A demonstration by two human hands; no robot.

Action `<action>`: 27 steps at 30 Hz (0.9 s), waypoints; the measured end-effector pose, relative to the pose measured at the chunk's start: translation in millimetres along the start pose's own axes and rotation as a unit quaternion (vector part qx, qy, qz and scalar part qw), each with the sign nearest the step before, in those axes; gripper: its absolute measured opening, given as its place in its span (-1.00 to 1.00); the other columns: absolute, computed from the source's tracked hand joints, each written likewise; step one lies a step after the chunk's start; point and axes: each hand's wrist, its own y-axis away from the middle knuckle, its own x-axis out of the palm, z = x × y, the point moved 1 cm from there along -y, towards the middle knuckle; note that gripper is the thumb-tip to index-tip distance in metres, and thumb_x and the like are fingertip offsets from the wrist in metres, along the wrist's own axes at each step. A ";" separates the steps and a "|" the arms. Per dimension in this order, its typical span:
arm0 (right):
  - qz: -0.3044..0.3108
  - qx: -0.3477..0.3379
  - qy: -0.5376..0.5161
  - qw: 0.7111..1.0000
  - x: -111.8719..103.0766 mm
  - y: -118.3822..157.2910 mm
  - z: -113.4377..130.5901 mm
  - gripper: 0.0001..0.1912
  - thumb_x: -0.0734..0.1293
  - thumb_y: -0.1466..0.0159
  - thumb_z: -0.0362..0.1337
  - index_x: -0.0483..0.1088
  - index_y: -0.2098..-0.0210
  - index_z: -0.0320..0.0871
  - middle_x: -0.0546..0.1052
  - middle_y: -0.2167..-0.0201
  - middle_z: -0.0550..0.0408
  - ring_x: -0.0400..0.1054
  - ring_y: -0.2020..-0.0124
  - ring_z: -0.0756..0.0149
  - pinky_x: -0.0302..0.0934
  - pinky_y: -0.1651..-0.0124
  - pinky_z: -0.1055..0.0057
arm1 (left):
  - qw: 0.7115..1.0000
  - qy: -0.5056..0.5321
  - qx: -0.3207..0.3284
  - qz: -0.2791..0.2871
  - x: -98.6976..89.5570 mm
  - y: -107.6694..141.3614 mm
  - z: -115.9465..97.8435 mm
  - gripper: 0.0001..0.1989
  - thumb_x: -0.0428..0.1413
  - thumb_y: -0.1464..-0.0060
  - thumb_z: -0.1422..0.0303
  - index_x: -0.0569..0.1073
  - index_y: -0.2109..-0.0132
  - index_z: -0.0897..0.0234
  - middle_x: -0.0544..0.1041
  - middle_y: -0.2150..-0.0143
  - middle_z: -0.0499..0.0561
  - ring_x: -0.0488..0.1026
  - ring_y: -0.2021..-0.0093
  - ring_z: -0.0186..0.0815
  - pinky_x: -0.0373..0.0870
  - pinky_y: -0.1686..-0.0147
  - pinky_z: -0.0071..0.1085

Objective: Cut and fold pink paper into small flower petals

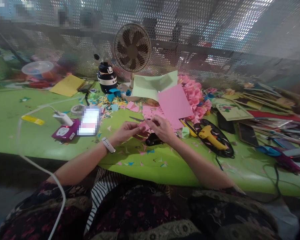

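Observation:
A small pink piece of paper point(144, 125) is between my two hands, over the middle of the green table. My left hand point(127, 130), with a white watch band point(108, 145) at its wrist, pinches the paper's left side. My right hand point(161, 127) is closed at the paper's right side, fingers bent and fingertips partly hidden. A thin dark blade point(137, 119) points left just beyond the fingers; whether a hand touches it is unclear. Under my right hand lies a black object point(153, 139), partly covered. Pink sheets point(175, 103) and cut scraps lie just behind.
A fan point(132, 50) and a dark bottle point(107, 78) stand at the back. Pink paper flowers point(193, 95) are piled behind right. A yellow glue gun point(211, 136) rests on a black tray point(225, 150). Left are a lit phone point(89, 121), a purple power strip point(66, 132) and a white cable point(40, 164).

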 end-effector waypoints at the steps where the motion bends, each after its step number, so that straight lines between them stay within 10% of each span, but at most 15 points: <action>1: 0.014 0.004 0.005 1.000 -0.8 -0.4 -0.4 -0.54 0.20 -0.33 0.11 0.23 0.50 -0.11 0.33 0.55 0.15 0.19 0.49 0.37 0.07 0.42 0.41 | 1.000 0.001 0.000 -0.001 -0.2 0.0 0.0 -0.61 0.33 0.06 0.07 0.60 0.27 0.35 0.67 0.31 0.12 0.64 0.28 -0.23 0.58 0.24 -0.33; 19: 0.098 -0.043 -0.021 0.994 2.6 0.6 7.6 -0.64 0.18 -0.35 -0.09 0.12 0.53 -0.10 0.21 0.60 0.22 0.09 0.53 0.42 0.03 0.42 0.43 | 0.994 0.052 -0.089 0.047 -4.2 -1.2 1.4 -0.64 0.40 0.16 0.16 0.59 0.32 0.39 0.66 0.35 0.16 0.61 0.40 -0.28 0.55 0.33 -0.41; 27: 0.076 -0.041 -0.025 0.996 2.3 0.3 9.5 -0.57 0.16 -0.36 0.05 0.13 0.52 -0.09 0.23 0.60 0.21 0.10 0.55 0.41 0.04 0.44 0.43 | 0.999 0.012 -0.022 0.031 -5.0 -1.8 0.4 -0.61 0.39 0.14 0.12 0.57 0.35 0.40 0.64 0.42 0.12 0.57 0.47 -0.34 0.55 0.35 -0.42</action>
